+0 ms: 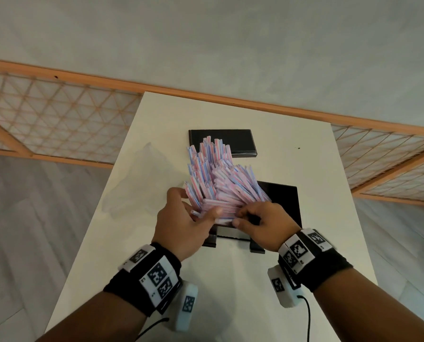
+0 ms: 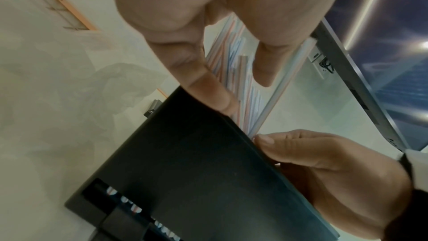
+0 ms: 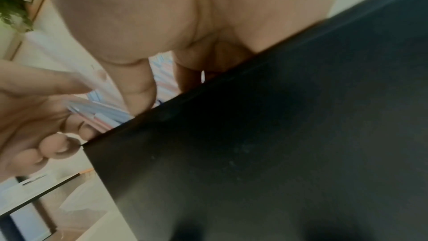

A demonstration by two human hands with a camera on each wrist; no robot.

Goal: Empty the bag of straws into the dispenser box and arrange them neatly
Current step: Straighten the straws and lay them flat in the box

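Together the left hand and right hand curl around a fanned bundle of straws, seemingly pinching its lower ends just above the black box.

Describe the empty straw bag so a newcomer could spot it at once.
Start at the white table and find the black dispenser box near its middle. Left of it lies the bag: crumpled, clear, nearly invisible, unlike the flat black lid behind.
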